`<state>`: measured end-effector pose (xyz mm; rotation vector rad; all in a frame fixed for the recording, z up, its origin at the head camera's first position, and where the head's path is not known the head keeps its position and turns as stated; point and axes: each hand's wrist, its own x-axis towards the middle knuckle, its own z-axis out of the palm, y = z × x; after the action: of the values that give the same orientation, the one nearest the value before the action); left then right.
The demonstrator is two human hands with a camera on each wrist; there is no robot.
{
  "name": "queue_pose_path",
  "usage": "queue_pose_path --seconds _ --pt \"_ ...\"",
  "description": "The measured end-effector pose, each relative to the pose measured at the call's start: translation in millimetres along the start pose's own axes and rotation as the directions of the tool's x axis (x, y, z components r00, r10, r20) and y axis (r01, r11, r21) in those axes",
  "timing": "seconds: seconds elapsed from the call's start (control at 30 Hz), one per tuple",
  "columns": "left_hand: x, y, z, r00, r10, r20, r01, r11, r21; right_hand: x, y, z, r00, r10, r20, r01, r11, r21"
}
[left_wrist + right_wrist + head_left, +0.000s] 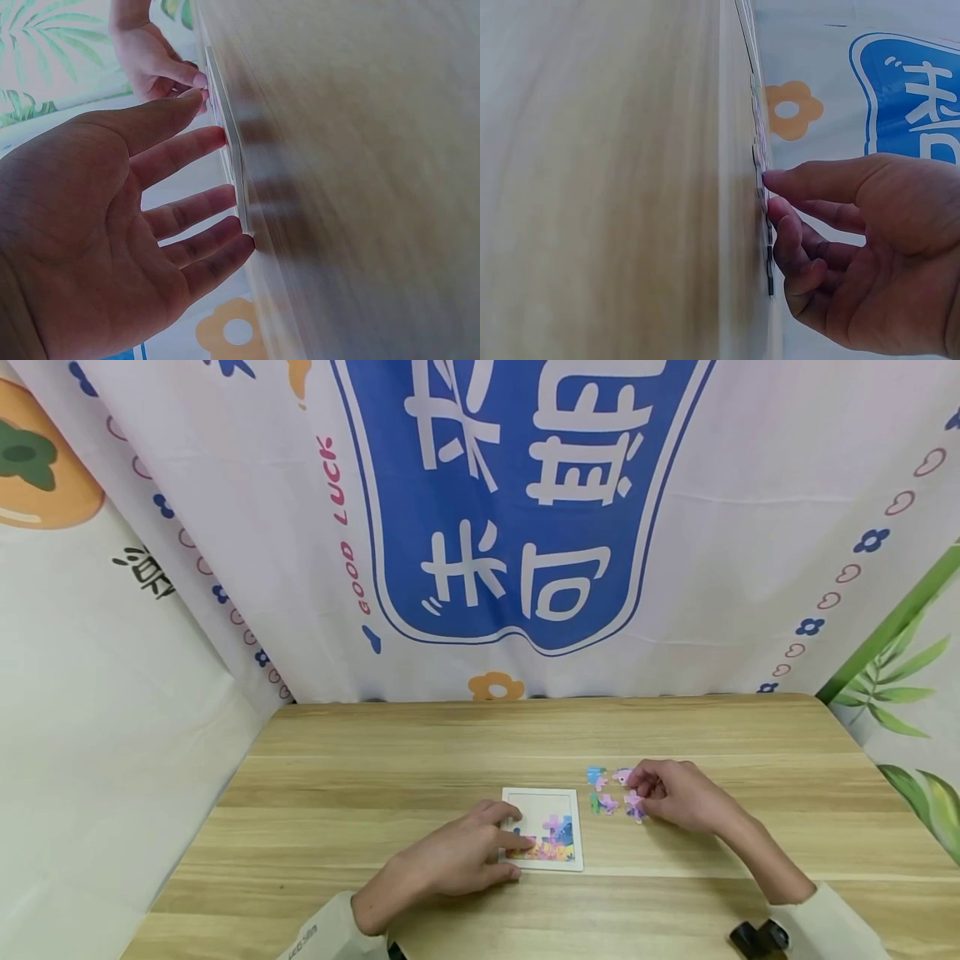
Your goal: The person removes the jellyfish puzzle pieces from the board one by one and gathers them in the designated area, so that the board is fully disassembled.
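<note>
In the head view, a white-framed puzzle board [542, 792] lies on the table, with joined pink, blue and yellow pieces [558, 839] along its bottom and right side. My left hand [468, 852] rests on the board's left part with spread fingers; in the left wrist view the fingertips of that hand [97, 225] touch the board's edge [238, 161]. Right of the board lie loose pieces, one blue and pink [596, 777], another green and pink [604, 803]. My right hand [682, 793], fingers bent, pinches a pink-purple piece [634, 810] at its edge; the right wrist view shows this hand [885, 247] close up.
The wooden table [337, 777] runs back to a white curtain [712, 610] with a blue printed panel. A black object [759, 938] is beside the right sleeve [825, 927], near the bottom of the head view.
</note>
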<state>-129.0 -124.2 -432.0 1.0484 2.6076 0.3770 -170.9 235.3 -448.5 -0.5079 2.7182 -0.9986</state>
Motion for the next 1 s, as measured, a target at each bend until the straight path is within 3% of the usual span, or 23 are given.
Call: queue_pose_path --seconds 1.0 --pt "0.3 -1.7 2.7 1.0 0.01 -0.024 -0.009 1.0 0.014 -0.6 -2.3 0.9 1.0 0.003 0.003 -0.003 1.0 0.011"
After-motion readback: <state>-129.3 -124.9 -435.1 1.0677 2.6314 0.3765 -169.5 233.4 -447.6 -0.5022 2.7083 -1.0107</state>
